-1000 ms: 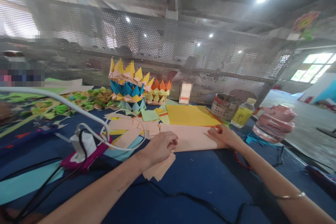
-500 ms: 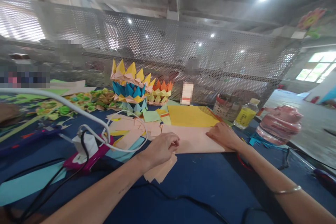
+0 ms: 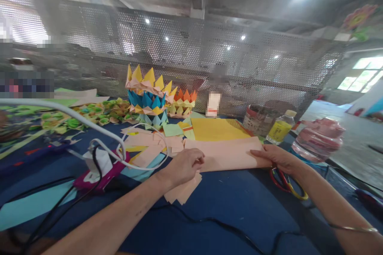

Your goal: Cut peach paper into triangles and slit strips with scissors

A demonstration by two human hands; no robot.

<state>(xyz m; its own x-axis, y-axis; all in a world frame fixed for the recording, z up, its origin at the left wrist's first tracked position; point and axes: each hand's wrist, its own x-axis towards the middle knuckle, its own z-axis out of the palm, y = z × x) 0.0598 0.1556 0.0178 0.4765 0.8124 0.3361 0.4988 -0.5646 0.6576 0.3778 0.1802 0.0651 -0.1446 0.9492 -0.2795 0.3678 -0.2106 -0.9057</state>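
the pink paper (image 3: 227, 155) lies just on the near side of the yellow sheet (image 3: 217, 128). my right hand (image 3: 279, 160) pinches the paper's right end, thumb against fingers; my left hand (image 3: 188, 167) sits half curled at the left end, honestly can't tell from my remote seat if it's gripping anything.
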